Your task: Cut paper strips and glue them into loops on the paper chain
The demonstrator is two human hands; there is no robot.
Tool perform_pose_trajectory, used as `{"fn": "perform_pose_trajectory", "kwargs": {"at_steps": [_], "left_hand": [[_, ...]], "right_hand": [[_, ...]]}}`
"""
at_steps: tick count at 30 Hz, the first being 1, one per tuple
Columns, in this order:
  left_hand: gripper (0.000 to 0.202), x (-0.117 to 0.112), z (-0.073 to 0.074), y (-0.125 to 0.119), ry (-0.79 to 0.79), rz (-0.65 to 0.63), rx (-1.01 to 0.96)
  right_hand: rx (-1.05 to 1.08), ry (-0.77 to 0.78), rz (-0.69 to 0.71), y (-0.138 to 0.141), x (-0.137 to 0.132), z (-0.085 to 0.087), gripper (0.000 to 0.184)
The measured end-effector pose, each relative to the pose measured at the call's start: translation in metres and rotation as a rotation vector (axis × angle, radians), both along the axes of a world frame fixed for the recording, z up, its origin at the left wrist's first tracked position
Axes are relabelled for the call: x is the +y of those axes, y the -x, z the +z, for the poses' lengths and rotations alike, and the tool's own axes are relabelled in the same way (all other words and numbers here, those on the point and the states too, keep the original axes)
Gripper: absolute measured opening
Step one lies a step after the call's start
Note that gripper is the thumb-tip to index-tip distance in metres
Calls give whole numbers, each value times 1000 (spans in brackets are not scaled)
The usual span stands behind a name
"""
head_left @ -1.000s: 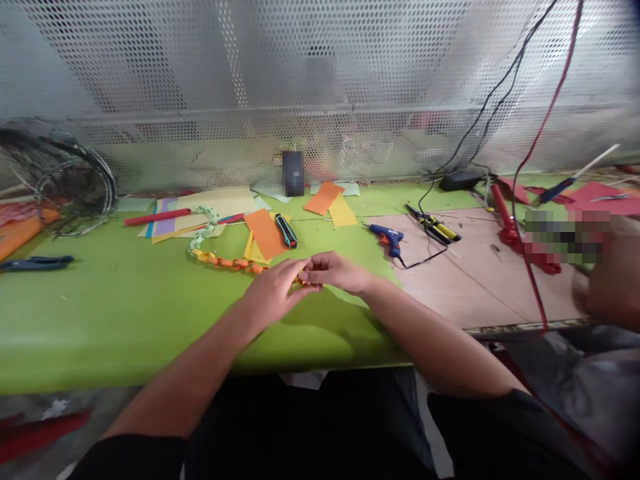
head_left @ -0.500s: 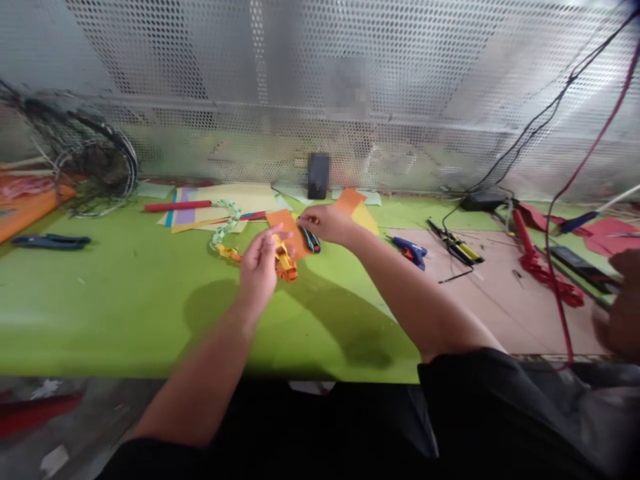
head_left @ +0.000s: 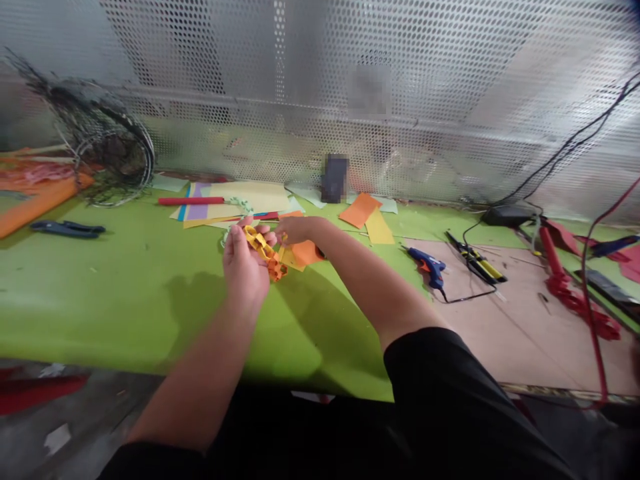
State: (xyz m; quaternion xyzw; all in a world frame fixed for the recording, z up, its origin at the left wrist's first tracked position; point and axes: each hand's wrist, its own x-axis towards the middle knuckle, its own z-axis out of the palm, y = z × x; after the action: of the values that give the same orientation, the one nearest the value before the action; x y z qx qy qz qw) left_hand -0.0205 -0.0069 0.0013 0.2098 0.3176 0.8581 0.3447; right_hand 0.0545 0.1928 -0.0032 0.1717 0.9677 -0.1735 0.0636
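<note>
"How did the grip look?"

"The left hand lay palm up, its fingers loosely curled and a little spread, cradling a yellow and orange paper chain. The right hand reached in from the other side with its fingers close together. Its fingertips sat just beside the chain, and I couldn't tell whether they pinched it."

"Where did the chain point?"

"Its long axis ran diagonally across the left hand, from upper left down to lower right, with an orange end sticking out past the fingers. Pale green links lay on the desk just beyond the hand."

"And the room around the hands?"

"The front edge of the green desk ran well below them. Orange paper and yellow paper lay right under the right hand. Farther right, a blue hot glue gun rested on a pink board. Off to the left, well apart, lay blue-handled pliers. A perforated metal panel rose along the back."
</note>
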Motion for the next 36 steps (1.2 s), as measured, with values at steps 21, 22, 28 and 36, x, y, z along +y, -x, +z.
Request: {"fn": "perform_pose_trajectory", "kwargs": {"at_steps": [21, 22, 28, 36], "left_hand": [[45, -7, -7, -14, -114, -357, 377], [47, -7, -8, -15, -114, -388, 399], [37, -12, -9, -24, -59, -531, 407], [39, -11, -9, -28, 55, -546, 318]], "right_hand": [[1046, 812, -620, -95, -59, 45, 35], [1079, 852, -635, -114, -74, 49, 33], [1025, 1002, -714, -186, -150, 41, 33], [1050, 1152, -743, -182, -163, 6, 33]]}}
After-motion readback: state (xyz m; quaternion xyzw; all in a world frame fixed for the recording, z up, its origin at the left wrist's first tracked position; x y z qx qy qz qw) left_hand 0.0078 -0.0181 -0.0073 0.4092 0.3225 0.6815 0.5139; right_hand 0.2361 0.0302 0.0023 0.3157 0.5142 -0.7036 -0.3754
